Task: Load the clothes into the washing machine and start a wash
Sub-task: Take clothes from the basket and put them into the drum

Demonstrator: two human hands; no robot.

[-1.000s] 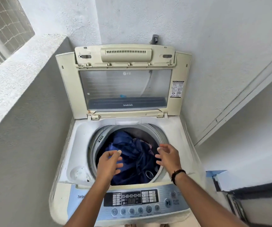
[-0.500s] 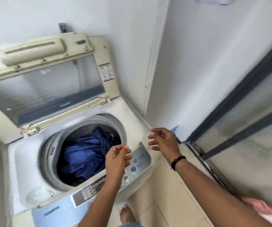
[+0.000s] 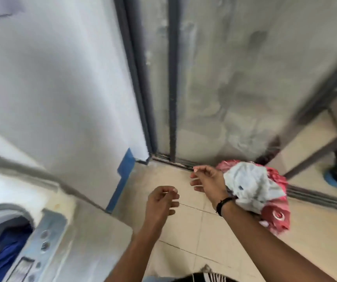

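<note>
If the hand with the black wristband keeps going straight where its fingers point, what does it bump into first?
Probably the tiled floor near the dark door track. The right hand points up-left in the picture, and the clothes pile lies off to its side. Depth is unclear.

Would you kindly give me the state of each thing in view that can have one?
Washing machine: drum open, partly loaded.
Blue clothes: inside the drum.
Pile of clothes: on the floor, not loaded.
Left hand: empty, fingers loosely curled.
Right hand: empty, beside the pile.
</note>
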